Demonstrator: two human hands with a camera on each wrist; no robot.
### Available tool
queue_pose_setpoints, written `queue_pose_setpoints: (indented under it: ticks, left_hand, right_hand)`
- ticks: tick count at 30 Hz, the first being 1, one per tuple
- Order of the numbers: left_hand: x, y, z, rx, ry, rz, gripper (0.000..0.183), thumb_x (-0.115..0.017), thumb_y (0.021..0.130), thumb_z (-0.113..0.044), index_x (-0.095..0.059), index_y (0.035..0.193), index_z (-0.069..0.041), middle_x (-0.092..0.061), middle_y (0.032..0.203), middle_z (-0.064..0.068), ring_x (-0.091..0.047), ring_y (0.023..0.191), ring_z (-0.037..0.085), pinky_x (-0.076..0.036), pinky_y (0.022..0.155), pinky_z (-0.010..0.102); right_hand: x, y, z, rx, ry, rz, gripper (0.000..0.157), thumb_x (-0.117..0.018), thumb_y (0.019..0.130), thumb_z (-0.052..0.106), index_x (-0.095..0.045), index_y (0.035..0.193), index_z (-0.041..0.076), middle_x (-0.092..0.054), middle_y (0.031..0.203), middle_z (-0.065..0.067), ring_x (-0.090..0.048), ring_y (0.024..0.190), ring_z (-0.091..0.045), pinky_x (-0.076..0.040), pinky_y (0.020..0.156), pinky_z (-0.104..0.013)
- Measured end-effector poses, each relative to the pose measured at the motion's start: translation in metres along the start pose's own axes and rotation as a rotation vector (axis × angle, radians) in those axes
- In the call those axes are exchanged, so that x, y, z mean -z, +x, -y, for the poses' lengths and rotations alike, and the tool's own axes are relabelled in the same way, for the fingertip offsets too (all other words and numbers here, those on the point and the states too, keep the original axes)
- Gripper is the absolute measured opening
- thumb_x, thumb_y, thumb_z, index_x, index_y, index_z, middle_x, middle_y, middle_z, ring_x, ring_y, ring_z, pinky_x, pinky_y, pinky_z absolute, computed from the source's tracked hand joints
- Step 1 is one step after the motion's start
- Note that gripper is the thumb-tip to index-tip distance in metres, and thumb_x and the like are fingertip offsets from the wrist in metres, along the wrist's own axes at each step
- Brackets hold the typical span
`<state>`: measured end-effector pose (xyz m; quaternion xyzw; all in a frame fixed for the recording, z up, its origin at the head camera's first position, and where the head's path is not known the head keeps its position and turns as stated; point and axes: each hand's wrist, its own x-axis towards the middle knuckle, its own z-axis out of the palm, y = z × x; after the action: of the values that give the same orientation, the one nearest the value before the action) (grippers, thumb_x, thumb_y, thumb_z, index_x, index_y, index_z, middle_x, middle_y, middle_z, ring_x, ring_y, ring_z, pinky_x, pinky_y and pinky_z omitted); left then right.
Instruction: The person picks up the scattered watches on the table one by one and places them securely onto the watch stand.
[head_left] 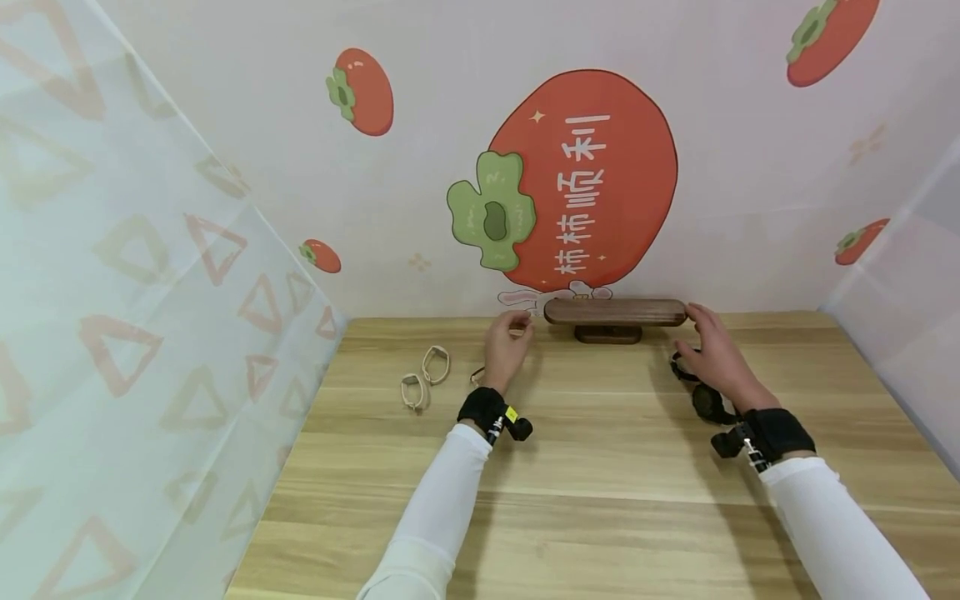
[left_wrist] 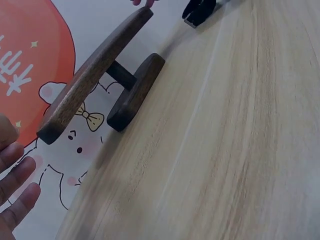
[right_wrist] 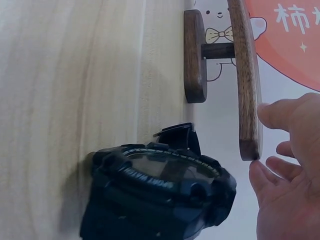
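Note:
A dark brown wooden display stand (head_left: 615, 313), a long rounded bar on a short post and small base, stands upright at the table's back edge. My left hand (head_left: 507, 346) is just off the bar's left end, its fingers loosely bent and holding nothing. At the other end, the fingertips of my right hand (head_left: 716, 354) are at or very near the bar's tip; contact is hard to tell. The right wrist view shows that hand (right_wrist: 292, 167) with thumb and fingers spread. Below it lies a black sport watch (right_wrist: 155, 185), partly covered by the hand in the head view.
Two small light-coloured watches (head_left: 436, 365) lie on the wooden table (head_left: 570, 500) at the left. A small strap-like thing (head_left: 476, 377) is mostly hidden behind my left hand. A wall (head_left: 420, 208) with printed persimmons rises directly behind the stand.

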<state>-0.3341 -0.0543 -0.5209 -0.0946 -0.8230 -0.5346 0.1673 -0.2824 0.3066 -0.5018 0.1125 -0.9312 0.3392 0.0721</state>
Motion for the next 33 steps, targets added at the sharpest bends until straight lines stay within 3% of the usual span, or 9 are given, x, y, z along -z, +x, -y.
queue_pose_setpoints:
  ticks: [11, 17, 24, 33]
  left_hand:
    - [-0.016, 0.012, -0.003, 0.045, -0.019, 0.007, 0.027, -0.074, 0.100, -0.003, -0.071, 0.125, 0.005, -0.073, 0.115, 0.017, -0.072, 0.108, 0.030, -0.062, 0.095, 0.034]
    - [-0.018, 0.013, -0.003, 0.110, -0.046, 0.088, 0.035, -0.070, 0.103, -0.006, -0.065, 0.136, 0.005, -0.067, 0.132, 0.023, -0.070, 0.120, 0.034, -0.062, 0.102, 0.038]
    - [-0.020, 0.015, -0.005, 0.152, -0.115, 0.190, 0.046, -0.062, 0.109, -0.010, -0.054, 0.152, 0.001, -0.060, 0.152, 0.021, -0.062, 0.138, 0.035, -0.056, 0.113, 0.041]
    - [-0.027, 0.016, -0.005, 0.171, -0.117, 0.211, 0.045, -0.059, 0.110, -0.011, -0.053, 0.153, 0.002, -0.058, 0.153, 0.021, -0.062, 0.137, 0.034, -0.057, 0.112, 0.039]
  right_hand:
    - [0.002, 0.010, 0.003, -0.053, 0.052, 0.018, 0.068, -0.053, 0.111, 0.005, -0.015, 0.163, -0.015, -0.020, 0.164, -0.046, -0.037, 0.141, -0.066, -0.043, 0.112, -0.073]
    - [0.004, 0.014, 0.003, -0.125, 0.084, 0.026, 0.068, -0.051, 0.113, 0.011, -0.014, 0.165, -0.012, -0.031, 0.158, -0.047, -0.047, 0.134, -0.065, -0.053, 0.101, -0.071]
    - [0.006, 0.016, -0.001, -0.123, 0.083, -0.010, 0.062, -0.049, 0.114, 0.014, -0.022, 0.163, -0.013, -0.037, 0.156, -0.045, -0.051, 0.131, -0.063, -0.053, 0.100, -0.071]
    - [0.005, 0.018, -0.003, -0.131, 0.089, -0.025, 0.060, -0.048, 0.115, 0.016, -0.025, 0.162, -0.013, -0.040, 0.154, -0.043, -0.050, 0.132, -0.062, -0.052, 0.102, -0.071]
